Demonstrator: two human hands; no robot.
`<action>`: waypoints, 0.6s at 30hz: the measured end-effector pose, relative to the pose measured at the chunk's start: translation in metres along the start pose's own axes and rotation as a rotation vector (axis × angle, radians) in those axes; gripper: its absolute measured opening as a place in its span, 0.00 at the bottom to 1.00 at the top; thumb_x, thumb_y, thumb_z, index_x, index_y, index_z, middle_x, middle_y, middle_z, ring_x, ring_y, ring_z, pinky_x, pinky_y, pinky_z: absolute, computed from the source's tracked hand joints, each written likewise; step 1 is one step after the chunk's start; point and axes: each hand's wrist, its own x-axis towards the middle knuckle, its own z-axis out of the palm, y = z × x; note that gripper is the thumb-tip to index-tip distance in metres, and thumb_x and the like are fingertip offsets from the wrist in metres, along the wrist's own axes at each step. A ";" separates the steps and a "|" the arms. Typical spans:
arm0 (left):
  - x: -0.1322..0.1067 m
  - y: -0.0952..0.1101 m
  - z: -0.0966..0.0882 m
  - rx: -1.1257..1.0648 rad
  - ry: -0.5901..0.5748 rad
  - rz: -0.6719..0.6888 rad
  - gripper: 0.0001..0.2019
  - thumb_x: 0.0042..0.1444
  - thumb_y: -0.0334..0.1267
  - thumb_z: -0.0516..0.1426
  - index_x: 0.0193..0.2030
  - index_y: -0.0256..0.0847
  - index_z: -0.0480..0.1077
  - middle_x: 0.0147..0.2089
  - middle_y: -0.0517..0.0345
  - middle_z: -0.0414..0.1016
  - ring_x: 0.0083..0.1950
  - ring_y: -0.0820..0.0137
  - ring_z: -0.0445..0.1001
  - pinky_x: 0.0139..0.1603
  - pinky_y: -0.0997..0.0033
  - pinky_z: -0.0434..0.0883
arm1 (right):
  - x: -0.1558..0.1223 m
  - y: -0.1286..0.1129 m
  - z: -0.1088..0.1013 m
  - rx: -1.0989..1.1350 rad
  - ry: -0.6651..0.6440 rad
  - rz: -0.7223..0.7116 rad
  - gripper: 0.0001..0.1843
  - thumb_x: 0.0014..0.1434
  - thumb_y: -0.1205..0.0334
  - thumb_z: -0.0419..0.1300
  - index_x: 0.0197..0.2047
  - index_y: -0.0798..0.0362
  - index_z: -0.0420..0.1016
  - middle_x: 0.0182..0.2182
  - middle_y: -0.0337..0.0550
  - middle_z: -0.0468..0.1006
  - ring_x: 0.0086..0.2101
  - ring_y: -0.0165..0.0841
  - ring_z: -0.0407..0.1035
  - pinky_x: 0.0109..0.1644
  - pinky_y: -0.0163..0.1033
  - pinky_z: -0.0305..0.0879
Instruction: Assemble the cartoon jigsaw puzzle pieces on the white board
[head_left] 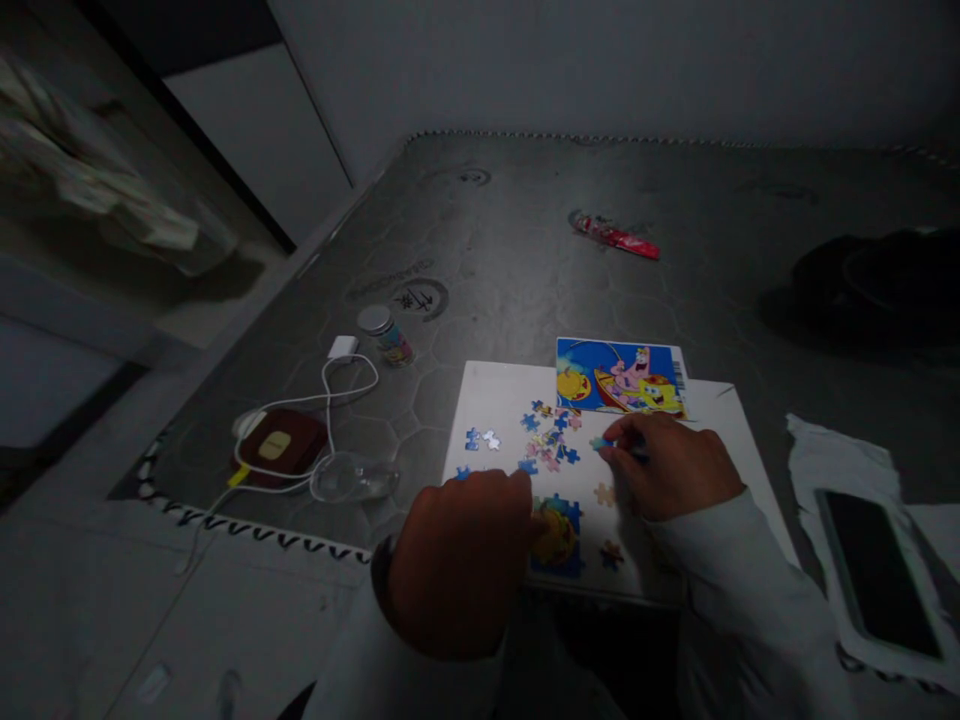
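Pinching a small blue-green puzzle piece [600, 443] between thumb and fingertip, the right hand [667, 465] is over a white board [491, 390]; whether the piece touches the board is hard to tell. The left hand [469, 555] is curled, a finger reaching to the left edge of a joined puzzle section [559, 540], which shows a yellow round shape on blue and lies at the board's near side. Whether the left hand grips anything cannot be told, as its back hides the palm.

Between the hands and a bright cartoon picture card [619, 378] at the board's far edge is a cluster of loose pieces [551, 440]. Right of the joined section lie a pale piece [604, 494] and a darker piece [611, 555].

The board rests on a grey patterned surface [487, 290]. To the left are a silver-lidded jar [386, 335], a white cable [328, 400], a maroon box [281, 445] and a clear container [352, 478]. Beyond lies a red packet [615, 235]; to the right, a phone [877, 570].
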 end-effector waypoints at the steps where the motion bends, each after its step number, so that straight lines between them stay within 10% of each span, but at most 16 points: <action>1: 0.000 -0.001 -0.001 0.004 -0.008 0.004 0.10 0.68 0.39 0.54 0.46 0.43 0.77 0.43 0.51 0.82 0.42 0.58 0.79 0.39 0.64 0.67 | 0.001 0.003 0.001 0.009 -0.026 -0.007 0.07 0.58 0.56 0.61 0.38 0.46 0.78 0.35 0.40 0.83 0.36 0.41 0.76 0.39 0.45 0.58; 18: 0.004 0.002 -0.009 0.014 -0.100 -0.036 0.13 0.69 0.44 0.54 0.53 0.44 0.75 0.47 0.48 0.81 0.48 0.52 0.80 0.44 0.58 0.71 | 0.001 -0.005 -0.011 0.282 -0.008 -0.107 0.12 0.60 0.54 0.56 0.40 0.47 0.79 0.34 0.44 0.84 0.33 0.40 0.77 0.36 0.43 0.70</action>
